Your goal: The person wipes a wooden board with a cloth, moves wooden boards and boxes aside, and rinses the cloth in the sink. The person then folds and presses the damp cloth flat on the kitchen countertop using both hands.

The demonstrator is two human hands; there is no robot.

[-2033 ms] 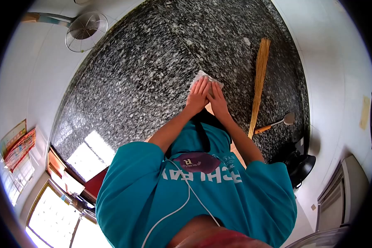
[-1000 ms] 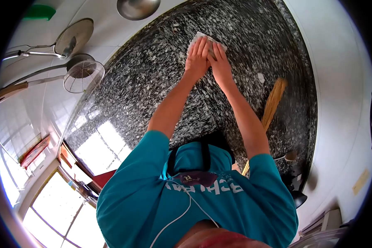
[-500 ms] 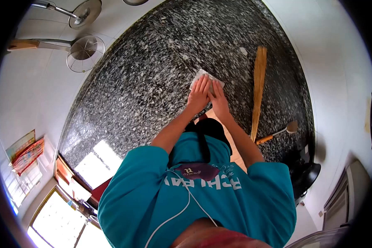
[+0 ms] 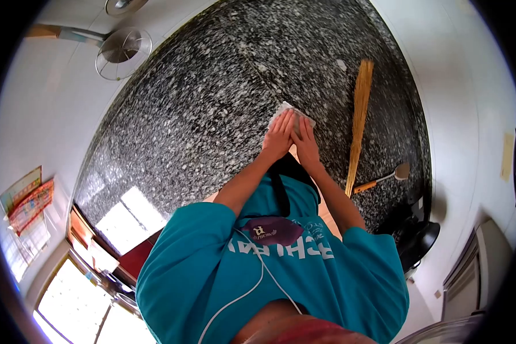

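Note:
My left hand [image 4: 278, 139] lies palm down with its fingers stretched out on a folded white cloth [image 4: 284, 106]. Beside it, my right hand [image 4: 307, 147] also rests flat, its fingers long and pressing on the cloth's right part. The two hands touch or nearly touch at the thumbs. Much of the cloth is hidden beneath them; its far edge and corners show. Under the cloth is a speckled black and white stone countertop [image 4: 212, 97], close to its front edge.
To the right lie a straw hand broom [image 4: 361, 109] and a spatula [image 4: 384, 179] with an orange handle. A black wok [image 4: 419, 243] stands at the far right. On the left wall hangs a wire strainer [image 4: 123, 54]. Window light reflects off the counter at left.
Both hands and the cloth have shifted slightly to the right and toward my body. The whole view has tilted a little; the broom and spatula stay on the counter.

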